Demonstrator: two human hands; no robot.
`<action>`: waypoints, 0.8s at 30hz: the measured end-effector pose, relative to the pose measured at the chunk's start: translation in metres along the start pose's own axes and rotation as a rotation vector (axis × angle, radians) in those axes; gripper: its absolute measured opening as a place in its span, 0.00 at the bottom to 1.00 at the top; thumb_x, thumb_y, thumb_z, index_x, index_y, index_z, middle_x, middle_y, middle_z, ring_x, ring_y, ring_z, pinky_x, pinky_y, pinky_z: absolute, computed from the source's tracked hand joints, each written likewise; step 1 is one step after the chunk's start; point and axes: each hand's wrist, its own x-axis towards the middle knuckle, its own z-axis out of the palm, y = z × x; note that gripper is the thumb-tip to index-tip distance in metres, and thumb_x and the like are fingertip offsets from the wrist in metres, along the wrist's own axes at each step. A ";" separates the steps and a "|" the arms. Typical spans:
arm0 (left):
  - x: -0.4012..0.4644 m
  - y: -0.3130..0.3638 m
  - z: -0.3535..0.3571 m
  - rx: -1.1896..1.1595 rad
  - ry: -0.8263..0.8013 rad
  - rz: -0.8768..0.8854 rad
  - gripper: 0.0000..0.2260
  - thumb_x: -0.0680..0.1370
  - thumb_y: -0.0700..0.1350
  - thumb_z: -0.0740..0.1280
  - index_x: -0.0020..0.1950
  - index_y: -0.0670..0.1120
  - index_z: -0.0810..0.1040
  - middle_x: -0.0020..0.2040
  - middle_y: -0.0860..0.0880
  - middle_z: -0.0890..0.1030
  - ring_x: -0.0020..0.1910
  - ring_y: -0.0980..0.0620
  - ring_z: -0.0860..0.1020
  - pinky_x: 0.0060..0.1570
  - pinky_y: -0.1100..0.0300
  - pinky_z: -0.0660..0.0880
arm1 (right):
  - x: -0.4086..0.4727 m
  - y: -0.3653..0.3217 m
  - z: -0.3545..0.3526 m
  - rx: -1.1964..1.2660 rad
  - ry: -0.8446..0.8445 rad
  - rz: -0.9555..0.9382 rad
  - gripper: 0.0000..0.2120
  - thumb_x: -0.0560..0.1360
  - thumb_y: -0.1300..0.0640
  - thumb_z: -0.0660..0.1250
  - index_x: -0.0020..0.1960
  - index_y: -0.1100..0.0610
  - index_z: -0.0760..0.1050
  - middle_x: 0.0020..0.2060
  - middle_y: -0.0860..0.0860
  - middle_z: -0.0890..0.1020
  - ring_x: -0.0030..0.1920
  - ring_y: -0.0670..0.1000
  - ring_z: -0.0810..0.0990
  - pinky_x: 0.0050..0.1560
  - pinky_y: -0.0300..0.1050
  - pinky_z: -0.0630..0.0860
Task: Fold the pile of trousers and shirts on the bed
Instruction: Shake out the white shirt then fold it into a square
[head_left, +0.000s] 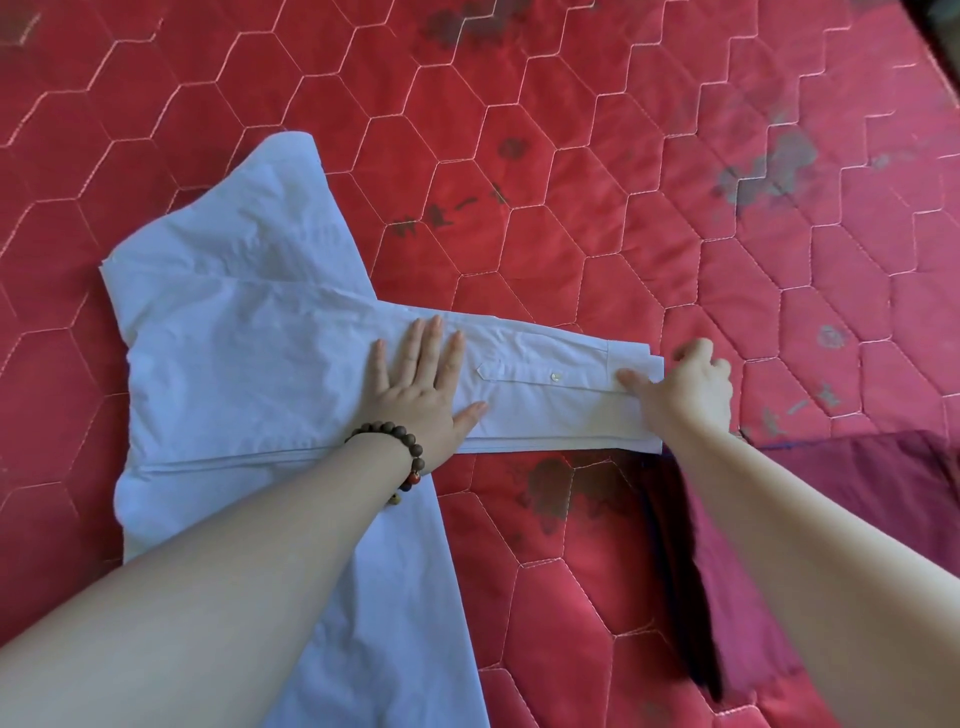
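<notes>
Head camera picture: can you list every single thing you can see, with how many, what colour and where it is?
shirt: one, pale blue-white, spread on the left half of the bed, one sleeve stretched out to the right
sleeve button: one, whitish, near the cuff of the stretched sleeve
bed cover: one, red, quilted in hexagons with dark flower prints, under everything
dark cloth: one, maroon, at the lower right, partly behind the right forearm
bead bracelet: one, dark brown, on the left wrist
left hand: one, flat with fingers spread, pressing the sleeve
right hand: one, pinching the cuff end of the sleeve
</notes>
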 end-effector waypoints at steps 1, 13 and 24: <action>0.000 0.000 -0.001 0.005 -0.012 0.003 0.34 0.74 0.67 0.33 0.70 0.50 0.23 0.72 0.49 0.23 0.74 0.50 0.27 0.69 0.40 0.30 | 0.000 -0.002 -0.002 0.022 -0.042 0.068 0.30 0.68 0.46 0.76 0.61 0.57 0.66 0.58 0.56 0.72 0.56 0.58 0.73 0.48 0.51 0.71; -0.037 0.031 -0.105 -1.425 0.051 -0.172 0.17 0.74 0.62 0.66 0.53 0.52 0.81 0.46 0.58 0.83 0.48 0.61 0.80 0.49 0.68 0.75 | -0.091 -0.105 -0.025 0.335 -0.477 -0.486 0.03 0.74 0.57 0.67 0.43 0.56 0.79 0.32 0.43 0.80 0.33 0.40 0.76 0.37 0.38 0.74; -0.079 -0.154 -0.068 -1.109 0.367 -0.781 0.08 0.76 0.48 0.69 0.50 0.45 0.77 0.41 0.52 0.77 0.41 0.49 0.76 0.32 0.61 0.67 | -0.125 -0.154 0.061 0.051 -0.329 -0.727 0.16 0.75 0.61 0.66 0.63 0.55 0.76 0.62 0.53 0.74 0.61 0.57 0.72 0.55 0.40 0.66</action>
